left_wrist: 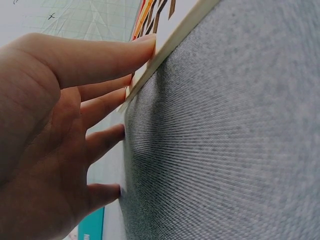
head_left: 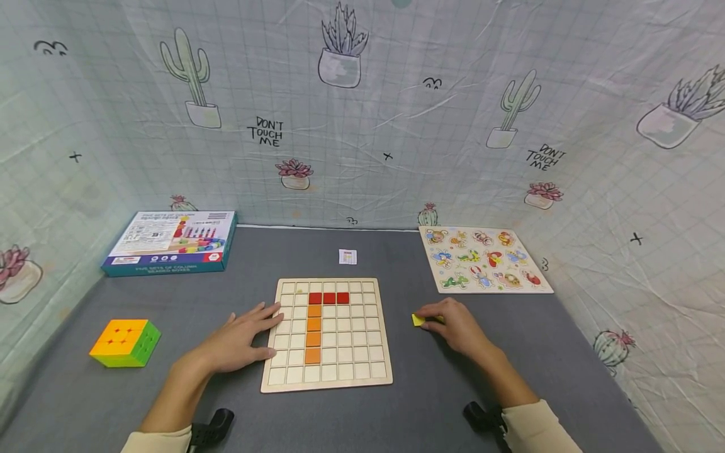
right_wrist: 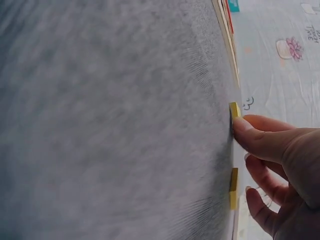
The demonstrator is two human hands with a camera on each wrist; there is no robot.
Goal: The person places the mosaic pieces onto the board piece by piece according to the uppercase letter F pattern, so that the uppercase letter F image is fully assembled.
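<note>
A wooden grid board [head_left: 351, 336] lies on the table with a row of three red tiles [head_left: 329, 298] near its top and a column of several orange tiles [head_left: 313, 340] below the leftmost red one. My left hand [head_left: 240, 340] rests at the board's left edge, fingers spread and thumb touching the rim, as the left wrist view also shows. To the right of the board, my right hand [head_left: 455, 324] pinches a yellow tile [head_left: 418, 320] between thumb and index finger, low at the tabletop. A second yellow tile [right_wrist: 233, 188] lies by that hand's other fingers, mostly hidden in the head view.
A puzzle cube [head_left: 124, 343] stands at the left. Behind it lies a boxed bead set [head_left: 170, 242]. A small printed card [head_left: 348, 257] is beyond the board, and a board of insect pictures [head_left: 484, 259] lies at the back right. A patterned cloth [head_left: 385, 126] hangs behind.
</note>
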